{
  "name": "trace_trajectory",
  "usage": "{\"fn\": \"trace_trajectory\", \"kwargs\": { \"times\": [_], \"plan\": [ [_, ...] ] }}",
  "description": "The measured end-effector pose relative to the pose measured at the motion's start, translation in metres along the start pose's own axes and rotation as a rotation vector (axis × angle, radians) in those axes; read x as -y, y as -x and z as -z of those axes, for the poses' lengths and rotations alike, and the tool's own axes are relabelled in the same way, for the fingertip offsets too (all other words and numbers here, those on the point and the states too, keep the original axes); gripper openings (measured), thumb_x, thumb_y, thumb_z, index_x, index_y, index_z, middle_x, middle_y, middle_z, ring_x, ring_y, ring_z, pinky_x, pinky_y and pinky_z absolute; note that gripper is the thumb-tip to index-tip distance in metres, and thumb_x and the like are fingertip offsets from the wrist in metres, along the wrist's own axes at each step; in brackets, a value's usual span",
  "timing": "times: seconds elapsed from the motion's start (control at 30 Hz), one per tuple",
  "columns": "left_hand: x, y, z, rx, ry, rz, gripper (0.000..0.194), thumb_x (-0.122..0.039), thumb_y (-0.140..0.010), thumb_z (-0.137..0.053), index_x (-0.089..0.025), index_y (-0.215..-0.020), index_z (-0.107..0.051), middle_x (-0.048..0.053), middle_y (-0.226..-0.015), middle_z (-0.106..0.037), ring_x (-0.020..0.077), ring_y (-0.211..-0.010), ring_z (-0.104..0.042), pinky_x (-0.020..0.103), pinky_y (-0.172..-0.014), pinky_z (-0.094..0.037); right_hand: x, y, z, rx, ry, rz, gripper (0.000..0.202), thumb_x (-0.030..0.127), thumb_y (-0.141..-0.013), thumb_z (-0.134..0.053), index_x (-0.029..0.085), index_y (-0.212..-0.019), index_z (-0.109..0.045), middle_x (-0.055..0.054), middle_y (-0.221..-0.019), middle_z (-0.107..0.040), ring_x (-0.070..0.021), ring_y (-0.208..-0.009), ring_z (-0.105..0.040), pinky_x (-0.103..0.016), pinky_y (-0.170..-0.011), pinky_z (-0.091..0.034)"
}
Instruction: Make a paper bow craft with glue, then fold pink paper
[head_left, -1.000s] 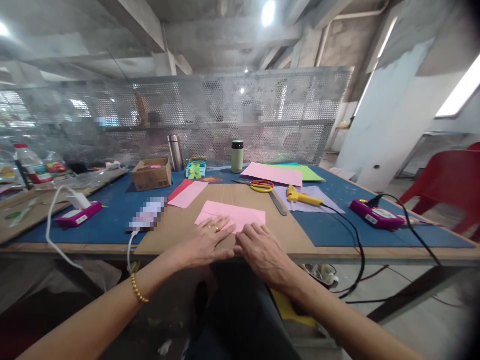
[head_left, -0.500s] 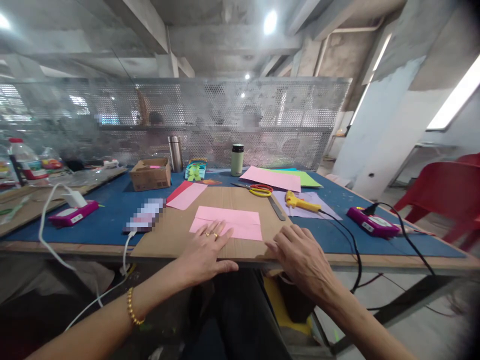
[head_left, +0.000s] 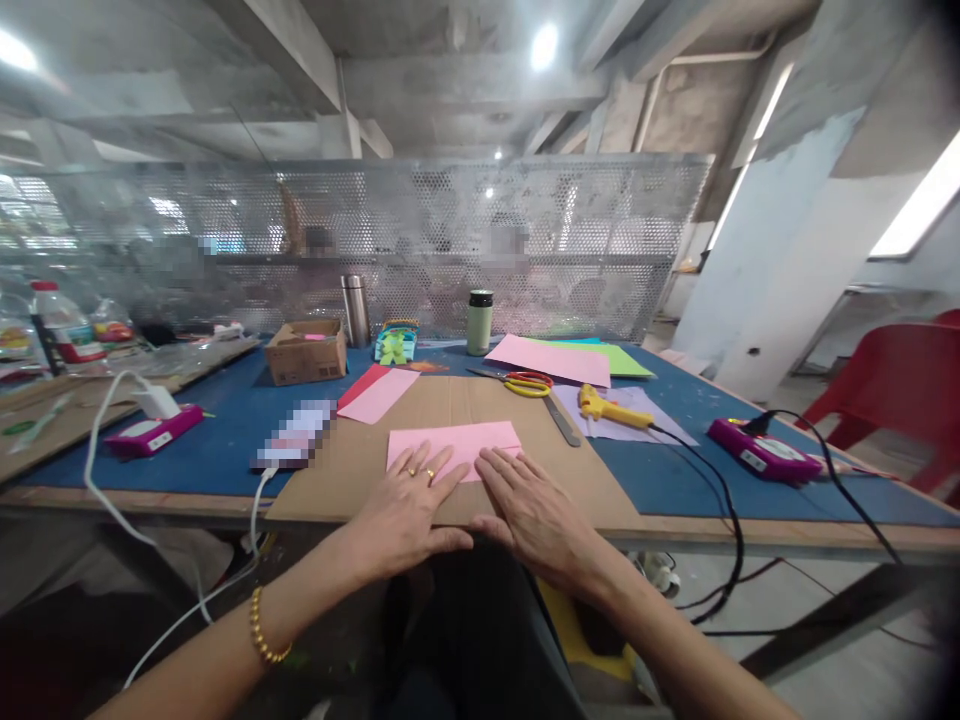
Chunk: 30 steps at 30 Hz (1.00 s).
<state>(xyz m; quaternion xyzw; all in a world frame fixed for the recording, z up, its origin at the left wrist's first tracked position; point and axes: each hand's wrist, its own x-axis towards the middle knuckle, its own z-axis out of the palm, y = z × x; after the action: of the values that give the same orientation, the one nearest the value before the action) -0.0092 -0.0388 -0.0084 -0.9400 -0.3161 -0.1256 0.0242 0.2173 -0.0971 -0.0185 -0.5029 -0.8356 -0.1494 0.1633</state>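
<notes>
A folded sheet of pink paper (head_left: 454, 438) lies on a flat piece of cardboard (head_left: 330, 500) near the table's front edge. My left hand (head_left: 412, 500) rests flat on the paper's left part, fingers stretched out, with rings on two of them. On the right part lies my right hand (head_left: 525, 500), its fingers extended over the near edge of the sheet. Both hands hide much of the paper's lower side. Behind the right hand, a metal ruler or blade-like strip (head_left: 562, 422) and yellow-and-red-handled scissors (head_left: 528, 384) lie on the cardboard.
To the right, a yellow glue gun (head_left: 615, 408) sits on lilac paper, its black cable running off the table edge. A phone (head_left: 294, 436), cardboard box (head_left: 306, 355), green bottle (head_left: 479, 322), steel flask (head_left: 355, 310) and purple power strips (head_left: 761, 452) stand or lie around.
My right hand has moved left from the cardboard onto the pink paper, its curled fingers now straightened. My left hand stays on the paper. The view has shifted slightly.
</notes>
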Motion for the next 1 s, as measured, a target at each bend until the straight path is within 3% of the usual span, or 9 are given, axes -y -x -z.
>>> {"fn": "trace_trajectory", "kwargs": {
  "times": [0.27,0.4,0.47,0.57,0.7,0.87,1.0],
  "plan": [
    [0.017,0.014,-0.005,0.016,-0.040,0.088,0.098,-0.080,-0.080,-0.052,-0.024,-0.157,-0.031,0.019,-0.162,-0.028,0.0368,-0.151,-0.022,0.056,-0.119,-0.024,-0.006,0.000,0.011,0.078,-0.075,-0.019,0.071,0.061,-0.098,-0.041,0.011,-0.148,-0.047,-0.022,-0.153,-0.045,-0.0334,-0.144,-0.040,-0.054,-0.115,-0.037],
    [0.016,0.011,-0.005,0.025,-0.046,0.085,0.104,-0.078,-0.073,-0.064,-0.022,-0.155,-0.033,0.021,-0.161,-0.030,0.0389,-0.151,-0.022,0.057,-0.119,-0.025,-0.002,-0.009,0.032,0.097,0.033,-0.120,0.049,0.049,-0.102,-0.042,0.011,-0.115,-0.069,-0.022,-0.123,-0.068,-0.0341,-0.124,-0.059,-0.050,-0.105,-0.046],
    [0.016,0.010,-0.005,0.019,-0.041,0.071,0.105,-0.078,-0.070,-0.067,-0.022,-0.154,-0.036,0.021,-0.161,-0.030,0.0396,-0.150,-0.023,0.058,-0.119,-0.025,0.003,-0.024,0.036,0.052,0.083,-0.149,0.043,0.044,-0.103,-0.041,0.013,-0.103,-0.071,-0.021,-0.113,-0.071,-0.0338,-0.117,-0.063,-0.051,-0.103,-0.045],
    [0.019,0.011,-0.007,0.007,-0.032,0.052,0.102,-0.077,-0.071,-0.067,-0.023,-0.152,-0.039,0.021,-0.161,-0.031,0.0391,-0.150,-0.023,0.058,-0.119,-0.025,0.005,-0.047,0.025,-0.020,0.049,-0.049,0.047,0.046,-0.102,-0.042,0.011,-0.123,-0.065,-0.023,-0.140,-0.057,-0.0344,-0.134,-0.050,-0.052,-0.113,-0.036],
    [0.021,0.013,-0.008,-0.002,-0.028,0.051,0.101,-0.078,-0.071,-0.066,-0.024,-0.152,-0.038,0.020,-0.160,-0.033,0.0380,-0.151,-0.023,0.057,-0.119,-0.026,-0.010,-0.055,-0.001,0.166,-0.052,0.014,0.062,0.053,-0.104,-0.032,0.009,-0.144,-0.047,-0.024,-0.152,-0.044,-0.0323,-0.144,-0.039,-0.054,-0.114,-0.034],
    [0.018,0.011,-0.006,0.003,-0.035,0.064,0.109,-0.074,-0.067,-0.073,-0.021,-0.154,-0.035,0.022,-0.160,-0.033,0.0395,-0.150,-0.023,0.056,-0.120,-0.025,-0.031,-0.037,-0.002,0.153,0.027,-0.115,0.054,0.051,-0.104,-0.031,0.012,-0.134,-0.053,-0.023,-0.143,-0.053,-0.0305,-0.139,-0.044,-0.052,-0.112,-0.034],
    [0.015,0.009,-0.004,0.031,-0.058,0.081,0.110,-0.073,-0.066,-0.075,-0.021,-0.154,-0.035,0.022,-0.160,-0.031,0.0399,-0.150,-0.023,0.055,-0.120,-0.025,-0.027,-0.043,0.003,0.060,0.101,-0.199,0.052,0.050,-0.102,-0.038,0.009,-0.126,-0.059,-0.026,-0.136,-0.057,-0.0335,-0.135,-0.047,-0.053,-0.111,-0.034]
  ]
}}
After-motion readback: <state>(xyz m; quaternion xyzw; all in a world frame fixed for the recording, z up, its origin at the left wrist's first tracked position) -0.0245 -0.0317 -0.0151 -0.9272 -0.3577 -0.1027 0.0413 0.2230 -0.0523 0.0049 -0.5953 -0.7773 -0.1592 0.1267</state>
